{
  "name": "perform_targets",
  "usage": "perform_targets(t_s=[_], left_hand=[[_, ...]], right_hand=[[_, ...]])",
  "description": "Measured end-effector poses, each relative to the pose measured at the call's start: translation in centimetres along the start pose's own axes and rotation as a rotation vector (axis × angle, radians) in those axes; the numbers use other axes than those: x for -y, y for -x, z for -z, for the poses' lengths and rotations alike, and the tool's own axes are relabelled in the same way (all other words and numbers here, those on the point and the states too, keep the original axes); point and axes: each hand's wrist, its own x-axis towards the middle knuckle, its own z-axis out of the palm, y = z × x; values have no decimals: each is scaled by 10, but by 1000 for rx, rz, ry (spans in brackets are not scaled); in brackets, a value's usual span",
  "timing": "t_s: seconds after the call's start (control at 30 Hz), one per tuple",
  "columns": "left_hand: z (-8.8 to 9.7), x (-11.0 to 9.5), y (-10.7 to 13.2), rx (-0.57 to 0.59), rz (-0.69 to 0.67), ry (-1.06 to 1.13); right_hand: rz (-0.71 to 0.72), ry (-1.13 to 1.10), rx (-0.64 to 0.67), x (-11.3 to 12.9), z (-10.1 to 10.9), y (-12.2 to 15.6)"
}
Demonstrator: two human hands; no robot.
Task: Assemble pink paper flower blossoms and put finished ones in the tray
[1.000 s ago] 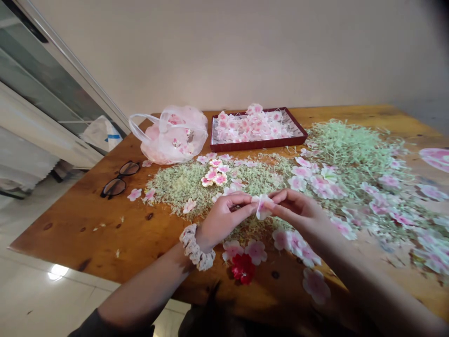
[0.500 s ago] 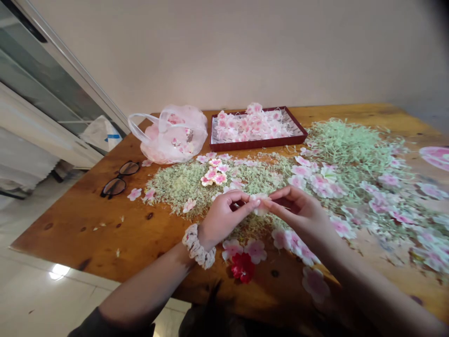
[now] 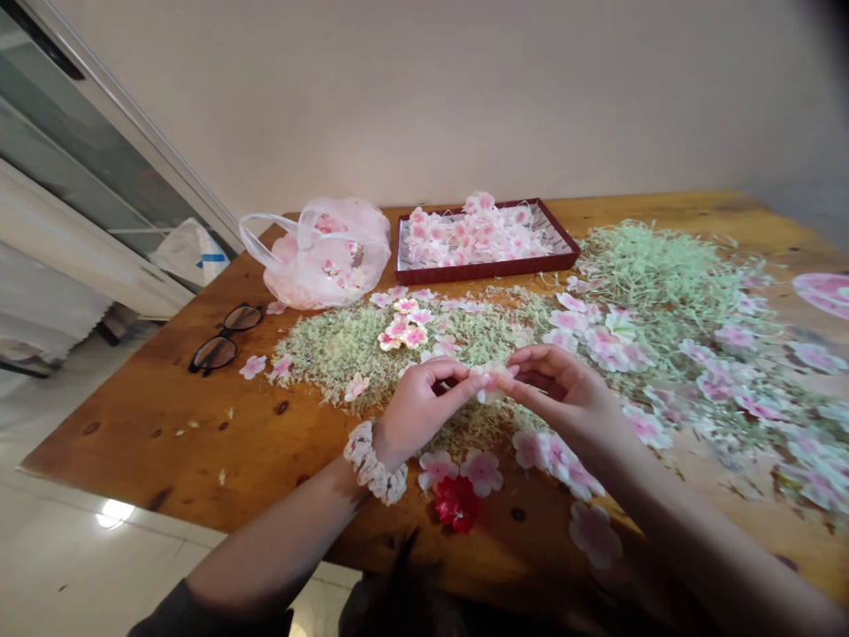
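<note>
A pale pink-and-white artificial flower (image 3: 491, 386) is pinched between the fingertips of both hands, above the green stamen pile. My left hand (image 3: 428, 398), with a scrunchie (image 3: 375, 464) on its wrist, grips the flower's left side. On the other side my right hand (image 3: 563, 389) is closed on it with thumb and fingers. Fingers partly cover the flower. Just below the hands lie pink flower petals (image 3: 481, 471) and a red flower (image 3: 457, 504) on the wooden table (image 3: 279, 495).
A dark red tray (image 3: 491, 267) of pink flowers stands at the back, beside a sheer bag (image 3: 345, 252) of flowers. Eyeglasses (image 3: 216, 352) lie at the left. Green fibre strands (image 3: 663, 265) and scattered pink petals (image 3: 720, 382) cover the right side.
Both hands stay at almost the same spot, still holding the flower. The fingertips have shifted slightly on it, and the view has moved a little.
</note>
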Motion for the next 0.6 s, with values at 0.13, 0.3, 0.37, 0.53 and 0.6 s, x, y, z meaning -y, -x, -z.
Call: perform_targets(t_s=[0.13, 0.3, 0.37, 0.53, 0.6], left_hand=[[-1, -1, 1, -13, 9, 18], [-2, -3, 2, 15, 66, 81], [-2, -2, 2, 6, 62, 98], [1, 0, 1, -19, 75, 175], [2, -1, 1, -21, 78, 190]], right_hand=[[-1, -11, -4, -1, 0, 0], [-2, -49, 6, 2, -1, 1], [-5, -9, 10, 6, 2, 1], [101, 536, 101, 5, 16, -5], [235, 764, 141, -2, 18, -8]])
